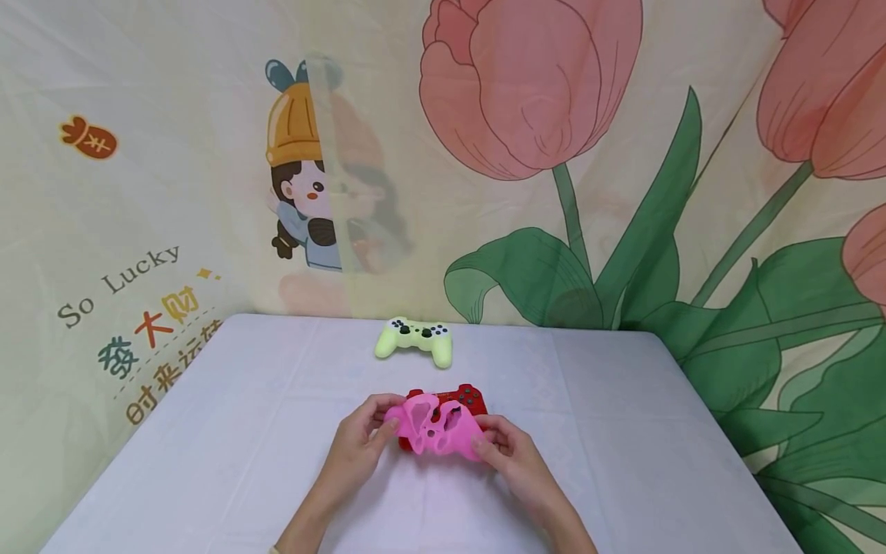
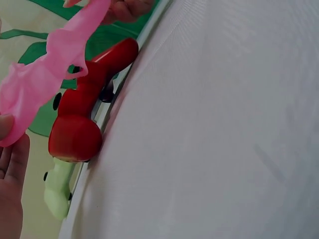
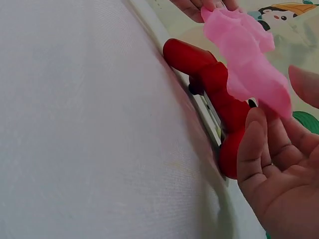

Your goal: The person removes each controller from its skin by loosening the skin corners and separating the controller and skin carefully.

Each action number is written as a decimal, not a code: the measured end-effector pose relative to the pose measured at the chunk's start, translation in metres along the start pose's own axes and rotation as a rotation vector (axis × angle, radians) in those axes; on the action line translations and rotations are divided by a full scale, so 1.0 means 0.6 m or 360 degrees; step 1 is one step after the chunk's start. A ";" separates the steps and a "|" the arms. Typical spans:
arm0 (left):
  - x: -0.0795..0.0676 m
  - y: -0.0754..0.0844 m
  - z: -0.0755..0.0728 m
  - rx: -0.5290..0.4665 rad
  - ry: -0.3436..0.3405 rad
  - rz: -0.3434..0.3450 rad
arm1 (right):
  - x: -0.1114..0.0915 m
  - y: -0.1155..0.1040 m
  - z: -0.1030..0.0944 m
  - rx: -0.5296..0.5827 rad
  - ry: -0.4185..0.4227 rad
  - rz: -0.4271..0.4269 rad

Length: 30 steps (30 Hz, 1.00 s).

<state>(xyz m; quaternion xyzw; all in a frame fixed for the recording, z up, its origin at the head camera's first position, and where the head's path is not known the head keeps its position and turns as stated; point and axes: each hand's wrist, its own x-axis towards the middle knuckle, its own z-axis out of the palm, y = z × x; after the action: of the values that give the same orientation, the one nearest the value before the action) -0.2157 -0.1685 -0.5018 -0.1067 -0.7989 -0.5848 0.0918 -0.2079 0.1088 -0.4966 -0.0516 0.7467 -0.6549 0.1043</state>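
A soft pink controller skin (image 1: pixel 432 427), with openings in its face, is stretched between both hands above a red game controller (image 1: pixel 471 396). My left hand (image 1: pixel 360 435) pinches the skin's left end, thumb in front and fingers behind. At the other end, my right hand (image 1: pixel 508 454) holds it with the thumb over the near side. In the right wrist view, the fingers (image 3: pixel 254 134) reach under the skin's end. Below, the red controller (image 2: pixel 77 137) rests on the table, partly hidden by the skin in the head view.
Behind the red controller, a pale green controller (image 1: pixel 415 335) with black sticks lies near the table's far edge. White cloth covers the table (image 1: pixel 228 431). A printed curtain (image 1: pixel 388 154) with tulips and a cartoon figure hangs right behind it.
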 end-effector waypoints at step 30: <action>-0.001 0.004 0.000 -0.0110 -0.0211 -0.0206 | 0.003 -0.004 0.006 -0.0133 0.0292 -0.0221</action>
<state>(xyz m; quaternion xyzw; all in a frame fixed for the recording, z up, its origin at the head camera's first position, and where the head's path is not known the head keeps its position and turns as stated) -0.2142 -0.1676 -0.5000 -0.0965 -0.7877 -0.6084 -0.0029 -0.2091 0.1047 -0.4948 -0.0474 0.7744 -0.6308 -0.0121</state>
